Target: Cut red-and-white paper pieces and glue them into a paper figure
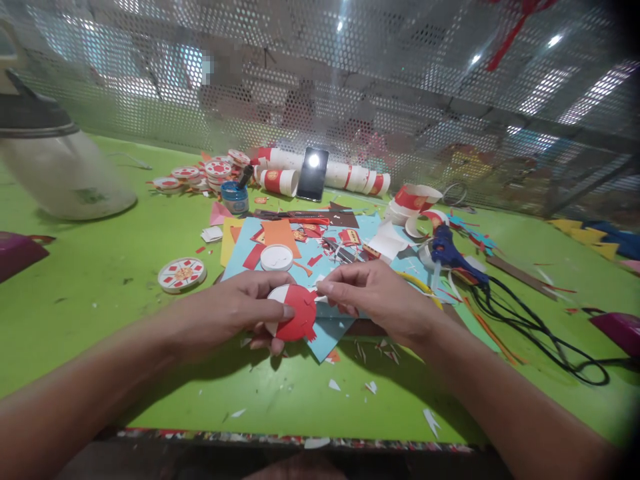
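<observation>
A round red and white disc (299, 315) with small cut tabs on its right edge is held in my left hand (250, 308), thumb on top and fingers beneath. At the disc's upper right edge, my right hand (367, 288) pinches a small white piece (321, 299). Behind the disc lies a white round lid (277, 258) on light blue paper (240, 257). A decorated disc (182, 274) rests on the green table to the left.
A blue glue gun (453, 253) with a black cord lies right. Behind are a blue jar (235, 197), a phone (313, 175), paper cups (413, 200) and stacked discs (219, 169). A white kettle-like container (65, 160) stands left. Paper scraps litter the green table (175, 393).
</observation>
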Motion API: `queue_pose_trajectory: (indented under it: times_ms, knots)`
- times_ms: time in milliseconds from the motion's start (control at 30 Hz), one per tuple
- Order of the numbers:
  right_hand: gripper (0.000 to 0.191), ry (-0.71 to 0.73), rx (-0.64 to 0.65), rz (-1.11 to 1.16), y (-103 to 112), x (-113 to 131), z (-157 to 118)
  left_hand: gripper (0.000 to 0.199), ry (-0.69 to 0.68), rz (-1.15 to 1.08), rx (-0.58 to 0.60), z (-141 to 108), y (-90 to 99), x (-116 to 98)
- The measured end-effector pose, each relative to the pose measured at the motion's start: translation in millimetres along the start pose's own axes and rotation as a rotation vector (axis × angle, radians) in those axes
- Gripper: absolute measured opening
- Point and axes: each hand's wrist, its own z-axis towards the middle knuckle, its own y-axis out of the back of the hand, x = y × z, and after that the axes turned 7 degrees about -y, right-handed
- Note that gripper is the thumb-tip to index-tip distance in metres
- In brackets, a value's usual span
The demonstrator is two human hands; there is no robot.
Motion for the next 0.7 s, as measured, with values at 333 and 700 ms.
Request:
queue_pose_trajectory:
  times_ms: [333, 700]
  knots:
    - [0.014, 0.075, -0.053, 0.037, 9, -1, 2, 0.012, -0.057, -0.135, -0.017, 1, -1.0, -6]
    - [0.018, 0.154, -0.006, -0.024, 14, -3, -1, 0.02, -0.078, -0.106, -0.144, 3, -1.9, -6]
